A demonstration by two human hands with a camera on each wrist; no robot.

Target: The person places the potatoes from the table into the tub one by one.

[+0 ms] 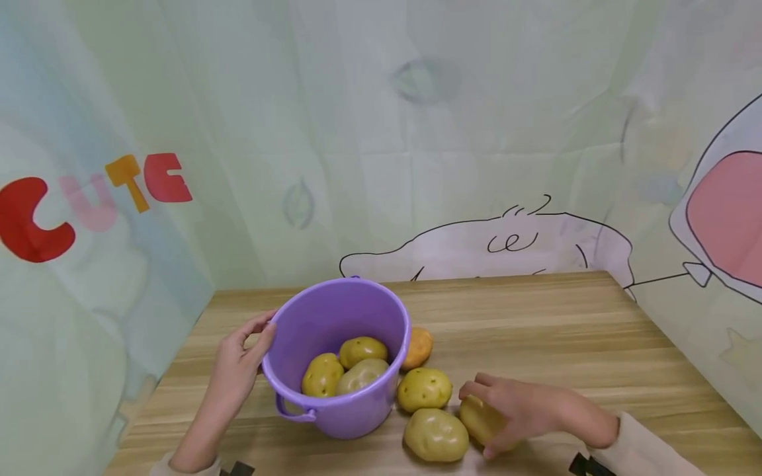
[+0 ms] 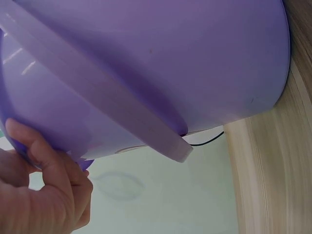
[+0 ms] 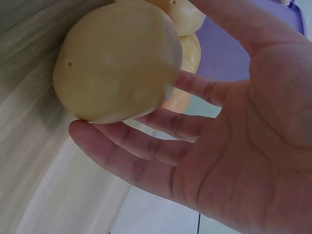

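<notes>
Main risk: potato (image 1: 478, 418) could slip and roll into the neighbouring potato (image 1: 437, 436), since its skin looked smooth and the right hand (image 1: 526, 410) was spread wide round it; couldn't tell how firm the grip was. Looked near-round, no clear pointing end, long axis partly hidden. It was right of the bucket (image 1: 360, 416), low over the worktop (image 1: 536, 330). Left hand (image 1: 238, 360) pinched the bucket's rim.

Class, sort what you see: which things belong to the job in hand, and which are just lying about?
Likely in the job:
purple bucket, held by the left hand
potato under the right hand
three potatoes inside the bucket
two potatoes beside it

Likely lying about or background:
orange item, untouched
wooden table
printed backdrop
</notes>
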